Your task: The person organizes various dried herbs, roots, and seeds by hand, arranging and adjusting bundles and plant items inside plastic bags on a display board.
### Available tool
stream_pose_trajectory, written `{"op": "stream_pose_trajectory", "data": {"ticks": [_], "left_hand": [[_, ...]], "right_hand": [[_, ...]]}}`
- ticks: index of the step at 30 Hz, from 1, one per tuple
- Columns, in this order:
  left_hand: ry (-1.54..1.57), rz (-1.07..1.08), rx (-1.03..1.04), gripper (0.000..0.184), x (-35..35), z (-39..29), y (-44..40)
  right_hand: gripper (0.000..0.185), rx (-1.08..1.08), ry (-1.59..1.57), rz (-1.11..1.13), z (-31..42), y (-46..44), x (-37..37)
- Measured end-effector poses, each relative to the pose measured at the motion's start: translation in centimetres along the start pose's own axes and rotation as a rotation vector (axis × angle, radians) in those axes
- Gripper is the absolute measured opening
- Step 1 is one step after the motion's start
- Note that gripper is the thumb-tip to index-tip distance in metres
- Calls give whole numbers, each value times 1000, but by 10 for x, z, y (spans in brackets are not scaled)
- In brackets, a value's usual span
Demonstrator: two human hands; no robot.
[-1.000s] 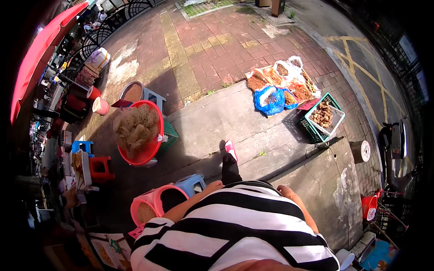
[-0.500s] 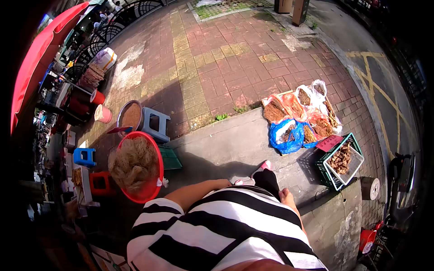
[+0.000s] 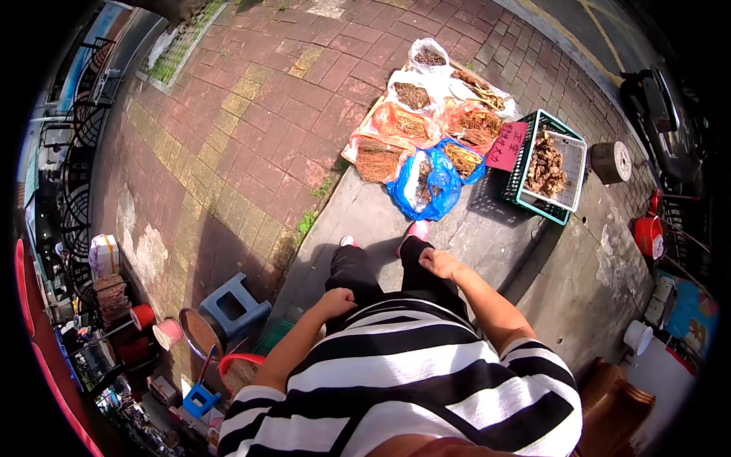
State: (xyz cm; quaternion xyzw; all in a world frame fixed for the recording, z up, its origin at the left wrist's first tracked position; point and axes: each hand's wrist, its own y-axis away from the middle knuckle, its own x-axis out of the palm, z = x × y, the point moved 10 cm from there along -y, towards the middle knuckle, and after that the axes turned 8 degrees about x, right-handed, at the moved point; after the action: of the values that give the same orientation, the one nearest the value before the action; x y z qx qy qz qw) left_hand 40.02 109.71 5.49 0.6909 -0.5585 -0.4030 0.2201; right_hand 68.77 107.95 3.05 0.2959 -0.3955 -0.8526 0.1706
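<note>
The left hand (image 3: 337, 302) and right hand (image 3: 439, 263) hang curled closed by dark trousers (image 3: 354, 273) — a blue bag (image 3: 442, 202) just beyond one shoe (image 3: 418, 228).

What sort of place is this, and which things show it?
Probably an outdoor street market: open bags of dried goods are spread on the ground, near a filled crate with a pink written sign.

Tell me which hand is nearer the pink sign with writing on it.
Right. In the head view, the right hand is below and left of the pink sign, not touching it; the left hand is farther away, lower and more to the left.
</note>
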Motion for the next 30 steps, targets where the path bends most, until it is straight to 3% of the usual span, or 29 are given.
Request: {"op": "stream_pose_trajectory", "data": {"ticks": [3,6,8,11,13,15,16,18,21,22,24,27,29,30], "left_hand": [[-59,295,8,24,-26,-7,-25],[123,628,-73,27,-27,38,-72],[322,460,-20,20,-65,60,-126],[22,-33,200,11,-158,102,-222],[-19,-204,70,11,-212,145,-281],[4,-361,142,12,-261,166,-337],[44,-419,84,13,-273,207,-379],[101,-478,16,24,-297,241,-442],[-120,-640,78,59,-316,278,-533],[-183,-619,-2,65,-320,270,-550],[-51,-773,63,61,-320,297,-599],[318,-662,121,49,-307,307,-650],[343,-497,186,45,-300,308,-666],[353,-415,221,42,-296,307,-669]], "right_hand": [[28,117,-121,-218,-47,-47,-35],[25,271,-293,-464,-115,-81,-56],[23,434,-281,-589,-154,-98,-57],[23,533,-363,-652,-187,-145,-41],[22,461,-342,-636,-180,-205,-32],[22,379,-306,-575,-165,-273,-13],[22,327,-274,-530,-157,-312,-7],[22,291,-89,-476,-131,-372,-11],[24,176,60,-715,-101,-431,-44],[26,117,150,-834,-93,-443,-55],[32,84,290,-878,-83,-468,-70],[44,-154,448,-820,-74,-499,-66],[48,-285,543,-745,-76,-517,-51],[38,-320,608,-764,-78,-519,-50]]}}
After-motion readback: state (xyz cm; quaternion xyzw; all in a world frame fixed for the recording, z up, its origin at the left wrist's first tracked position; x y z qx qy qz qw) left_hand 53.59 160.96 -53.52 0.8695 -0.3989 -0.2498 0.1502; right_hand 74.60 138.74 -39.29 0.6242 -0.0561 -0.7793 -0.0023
